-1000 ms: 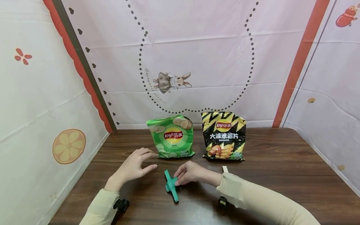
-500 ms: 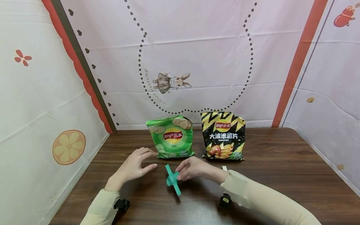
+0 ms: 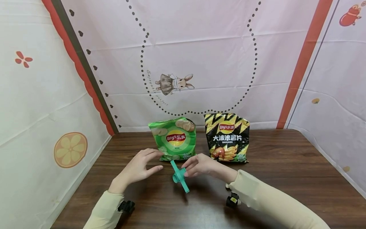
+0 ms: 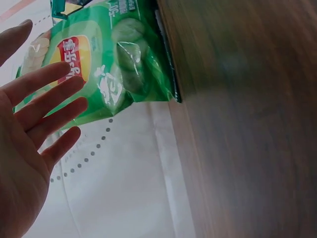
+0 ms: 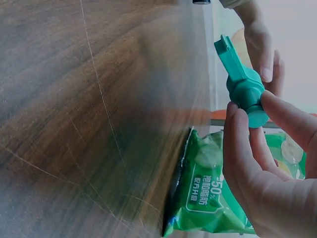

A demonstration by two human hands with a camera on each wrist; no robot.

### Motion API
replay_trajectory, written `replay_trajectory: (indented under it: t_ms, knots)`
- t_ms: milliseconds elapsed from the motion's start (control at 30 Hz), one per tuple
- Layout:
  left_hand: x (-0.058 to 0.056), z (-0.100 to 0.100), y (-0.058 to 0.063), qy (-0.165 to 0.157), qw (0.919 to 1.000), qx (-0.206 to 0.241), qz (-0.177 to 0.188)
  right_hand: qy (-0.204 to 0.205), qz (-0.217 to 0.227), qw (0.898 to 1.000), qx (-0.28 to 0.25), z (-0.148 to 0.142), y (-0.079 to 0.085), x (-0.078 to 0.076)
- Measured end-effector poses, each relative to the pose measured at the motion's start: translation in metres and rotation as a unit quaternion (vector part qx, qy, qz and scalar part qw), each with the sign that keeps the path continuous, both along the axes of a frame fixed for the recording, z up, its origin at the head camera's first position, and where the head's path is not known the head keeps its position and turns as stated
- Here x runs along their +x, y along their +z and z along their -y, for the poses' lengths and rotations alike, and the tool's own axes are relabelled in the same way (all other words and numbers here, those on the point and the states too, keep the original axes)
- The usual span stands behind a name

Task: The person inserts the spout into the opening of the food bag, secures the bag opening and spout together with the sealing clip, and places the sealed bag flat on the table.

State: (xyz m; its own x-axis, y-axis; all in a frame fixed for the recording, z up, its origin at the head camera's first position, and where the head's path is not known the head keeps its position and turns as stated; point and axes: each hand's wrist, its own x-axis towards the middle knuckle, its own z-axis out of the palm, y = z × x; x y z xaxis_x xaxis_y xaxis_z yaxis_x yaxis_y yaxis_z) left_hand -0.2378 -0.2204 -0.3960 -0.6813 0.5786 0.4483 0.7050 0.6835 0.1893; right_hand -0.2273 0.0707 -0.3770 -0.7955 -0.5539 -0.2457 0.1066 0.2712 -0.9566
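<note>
The green clip (image 3: 179, 175) has shifted toward the far edge of the bench (image 3: 300, 171) within the last second and appears clear of the surface — carried solely by the right hand (image 3: 203, 166), whose grip pinches it between thumb and fingers. The left hand (image 3: 139, 167), fingers spread, holds nothing before the green bag (image 3: 175, 137) — the clip remains unattached.

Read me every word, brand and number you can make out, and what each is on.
"Lay's乐事": green bag, black bag
"50%": green bag
"50": black bag
"大波浪薯片": black bag
"Enjoyable perfect": backdrop
Too small or blurred: remaining print on both bags
No lettering visible: green clip
</note>
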Motion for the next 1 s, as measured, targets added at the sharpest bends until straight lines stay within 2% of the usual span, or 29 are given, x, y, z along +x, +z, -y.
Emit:
replay_trajectory:
  t_ms: [267, 633, 1000]
  knots:
    - [0.001, -0.009, 0.005, -0.013, 0.9999, 0.008, 0.006, 0.005, -0.010, 1.000, -0.009, -0.007, 0.006, -0.002]
    - [0.000, -0.021, 0.010, -0.026, 0.9986, 0.034, 0.032, -0.015, -0.003, 0.999, -0.040, -0.015, 0.015, -0.007]
    - [-0.008, -0.032, 0.013, -0.065, 0.9940, 0.068, 0.054, -0.017, -0.010, 0.999, -0.042, -0.017, 0.018, -0.007]
